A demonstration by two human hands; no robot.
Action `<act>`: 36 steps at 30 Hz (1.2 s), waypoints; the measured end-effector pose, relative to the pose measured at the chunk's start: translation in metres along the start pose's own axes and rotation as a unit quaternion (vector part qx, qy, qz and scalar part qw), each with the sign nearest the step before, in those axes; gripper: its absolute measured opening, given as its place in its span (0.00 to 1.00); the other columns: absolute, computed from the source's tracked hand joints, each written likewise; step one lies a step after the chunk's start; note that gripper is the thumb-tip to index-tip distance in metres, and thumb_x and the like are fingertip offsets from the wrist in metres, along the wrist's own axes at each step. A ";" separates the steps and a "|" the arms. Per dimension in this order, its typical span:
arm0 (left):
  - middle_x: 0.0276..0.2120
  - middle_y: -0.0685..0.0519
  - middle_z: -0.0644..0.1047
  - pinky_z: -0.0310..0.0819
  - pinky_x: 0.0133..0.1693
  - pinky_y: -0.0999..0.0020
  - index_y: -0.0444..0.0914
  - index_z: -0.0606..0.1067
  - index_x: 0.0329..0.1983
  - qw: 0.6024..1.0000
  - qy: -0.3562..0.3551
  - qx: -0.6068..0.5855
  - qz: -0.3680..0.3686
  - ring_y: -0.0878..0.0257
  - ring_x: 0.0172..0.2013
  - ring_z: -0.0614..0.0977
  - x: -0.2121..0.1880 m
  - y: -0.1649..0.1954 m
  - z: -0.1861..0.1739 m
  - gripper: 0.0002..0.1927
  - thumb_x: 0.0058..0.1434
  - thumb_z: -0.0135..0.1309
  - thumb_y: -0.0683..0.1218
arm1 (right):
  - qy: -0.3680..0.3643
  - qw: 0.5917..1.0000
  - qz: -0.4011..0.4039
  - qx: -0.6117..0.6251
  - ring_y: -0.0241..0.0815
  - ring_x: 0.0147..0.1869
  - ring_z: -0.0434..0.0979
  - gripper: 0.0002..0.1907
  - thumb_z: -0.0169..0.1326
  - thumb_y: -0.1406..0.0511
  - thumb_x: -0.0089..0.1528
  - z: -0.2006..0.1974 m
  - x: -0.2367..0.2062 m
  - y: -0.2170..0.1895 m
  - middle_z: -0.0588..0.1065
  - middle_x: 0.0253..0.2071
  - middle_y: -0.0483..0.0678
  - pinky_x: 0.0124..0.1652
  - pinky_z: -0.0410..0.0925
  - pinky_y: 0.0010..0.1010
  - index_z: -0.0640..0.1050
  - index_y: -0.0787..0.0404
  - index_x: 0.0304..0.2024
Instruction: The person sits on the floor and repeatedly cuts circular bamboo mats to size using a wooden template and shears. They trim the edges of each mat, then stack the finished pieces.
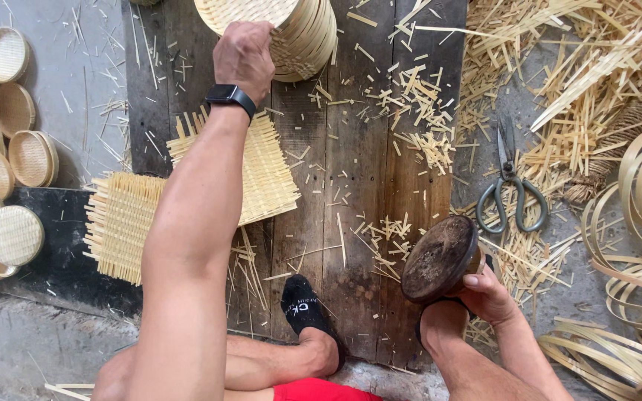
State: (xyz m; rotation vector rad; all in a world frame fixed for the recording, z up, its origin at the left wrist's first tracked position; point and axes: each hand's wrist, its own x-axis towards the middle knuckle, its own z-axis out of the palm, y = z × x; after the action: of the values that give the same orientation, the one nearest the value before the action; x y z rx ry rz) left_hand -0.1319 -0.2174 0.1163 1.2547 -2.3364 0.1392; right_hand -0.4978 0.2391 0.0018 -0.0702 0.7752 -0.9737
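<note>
Head view, left hand point(244, 58) on one basket stack point(291, 33), two woven mats point(124, 223)

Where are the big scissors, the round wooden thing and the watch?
scissors point(509, 186): head view, on the pivot.
round wooden block point(438, 258): head view, its flat dark face.
watch point(229, 95): head view, on its black band.

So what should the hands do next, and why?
Probably lift one tray off the stack of woven trays, since the left hand already grips its top edge, while the right hand steadies the round dark block on the wooden boards.
</note>
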 end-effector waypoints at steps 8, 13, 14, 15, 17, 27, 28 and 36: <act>0.33 0.44 0.82 0.80 0.44 0.59 0.34 0.82 0.41 0.999 -0.048 0.006 -0.026 0.51 0.40 0.84 -0.009 -0.007 0.007 0.07 0.65 0.56 0.34 | -0.008 1.000 0.012 -0.014 0.56 0.62 0.73 0.46 0.63 0.58 0.49 0.002 0.000 -0.001 0.73 0.59 0.58 0.62 0.64 0.51 0.65 0.66 0.67; 0.35 0.44 0.82 0.81 0.46 0.64 0.34 0.81 0.42 0.998 -0.055 0.032 -0.021 0.54 0.41 0.83 -0.013 -0.012 0.021 0.08 0.65 0.53 0.33 | 0.023 0.998 0.024 -0.057 0.55 0.60 0.75 0.47 0.62 0.57 0.46 0.001 0.000 -0.002 0.74 0.57 0.57 0.60 0.66 0.51 0.65 0.63 0.67; 0.36 0.44 0.82 0.81 0.46 0.64 0.35 0.81 0.43 0.997 -0.058 0.038 -0.023 0.54 0.41 0.83 -0.013 -0.013 0.025 0.09 0.65 0.52 0.32 | 0.020 0.998 0.022 -0.059 0.55 0.60 0.75 0.47 0.62 0.57 0.46 0.001 0.000 -0.002 0.74 0.57 0.57 0.60 0.66 0.51 0.65 0.63 0.67; 0.36 0.45 0.82 0.81 0.47 0.65 0.35 0.80 0.43 0.997 -0.062 0.045 -0.026 0.55 0.41 0.83 -0.013 -0.015 0.028 0.10 0.64 0.52 0.32 | 0.016 0.998 0.021 -0.060 0.55 0.60 0.75 0.47 0.62 0.57 0.46 0.002 0.000 -0.002 0.74 0.57 0.57 0.60 0.66 0.51 0.65 0.63 0.68; 0.37 0.45 0.82 0.80 0.49 0.64 0.35 0.80 0.42 0.994 -0.087 0.063 -0.034 0.54 0.42 0.83 -0.011 -0.017 0.032 0.10 0.64 0.51 0.31 | 0.016 0.998 0.019 -0.063 0.56 0.61 0.74 0.47 0.63 0.57 0.47 0.005 -0.001 -0.002 0.74 0.58 0.58 0.61 0.65 0.52 0.66 0.63 0.67; 0.65 0.38 0.70 0.65 0.68 0.51 0.35 0.63 0.70 0.992 -0.104 -0.024 -0.067 0.47 0.66 0.71 -0.100 0.080 -0.011 0.35 0.63 0.63 0.45 | 0.069 0.997 -0.028 0.037 0.53 0.64 0.72 0.30 0.49 0.51 0.63 0.034 0.067 0.001 0.74 0.59 0.56 0.61 0.67 0.50 0.71 0.62 0.62; 0.64 0.35 0.67 0.60 0.67 0.47 0.34 0.61 0.71 0.973 -0.214 -0.035 -0.080 0.43 0.66 0.67 -0.120 0.091 -0.018 0.41 0.60 0.66 0.50 | 0.067 0.997 -0.041 -0.001 0.52 0.62 0.73 0.26 0.49 0.54 0.64 0.033 0.078 0.002 0.74 0.58 0.55 0.59 0.69 0.51 0.71 0.62 0.60; 0.71 0.34 0.56 0.49 0.71 0.50 0.38 0.65 0.68 0.809 -0.554 0.175 -0.089 0.44 0.70 0.58 -0.209 0.057 -0.074 0.34 0.60 0.61 0.49 | 0.221 0.969 -0.056 -0.098 0.49 0.45 0.77 0.27 0.42 0.52 0.77 0.020 0.069 -0.003 0.78 0.47 0.56 0.43 0.72 0.44 0.74 0.72 0.57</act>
State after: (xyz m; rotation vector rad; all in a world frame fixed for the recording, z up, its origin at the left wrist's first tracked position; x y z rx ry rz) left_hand -0.0540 -0.0031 0.0927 2.1374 -3.2021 -0.3522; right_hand -0.4654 0.1788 -0.0205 -0.0683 1.2896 -1.0306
